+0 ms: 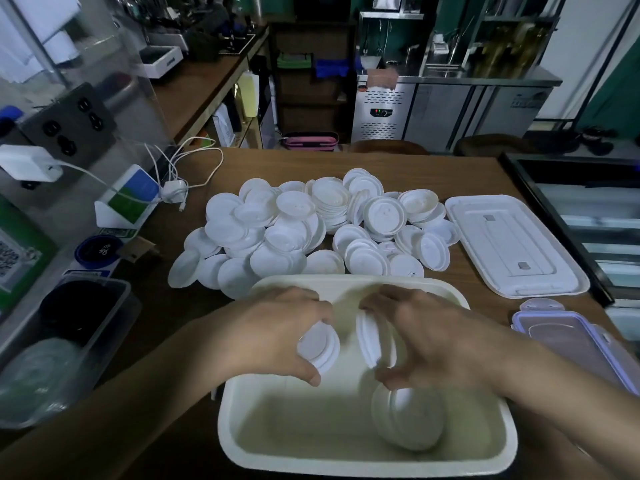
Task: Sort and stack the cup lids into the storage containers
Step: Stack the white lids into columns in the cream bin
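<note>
Two stacks of lids hang on edge over the bin (346, 467) at the near edge of the worktop (467, 168), your left hand (277, 336) curled round the small stack (318, 344), your right hand (429, 337) round the thicker stack (372, 337), and letting go early could topple and fan them out.

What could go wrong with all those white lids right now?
The left hand grips one lid stack and the right hand a second stack, on edge above the white container; a loose grip might let lids slip and scatter. The lids already inside lean on edge, so a bump may topple them. The big pile behind is heaped loosely and might slide if nudged.
</note>
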